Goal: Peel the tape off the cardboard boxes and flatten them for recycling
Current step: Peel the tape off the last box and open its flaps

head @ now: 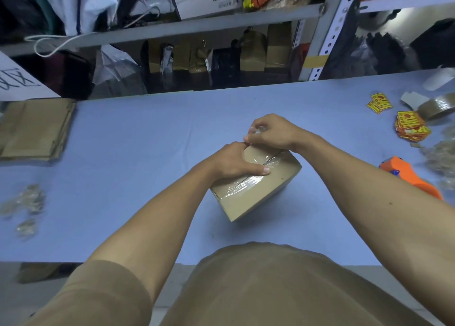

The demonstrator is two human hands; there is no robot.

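A small brown cardboard box (258, 195) stands on the blue table (138, 138), its top seam covered by clear tape (248, 184). My left hand (234, 160) presses down on the box's top, thumb lying across the tape. At the box's far edge my right hand (270, 132) pinches a crumpled strip of clear tape between thumb and fingers. The far end of the box is hidden under both hands.
Flattened cardboard sheets (34, 128) are stacked at the left edge. Balls of used tape (27, 202) lie front left. At the right are an orange tape dispenser (408, 175), a brown tape roll (435, 106), yellow stickers (410, 126) and more crumpled tape (440, 158). Metal shelving (187, 27) stands behind.
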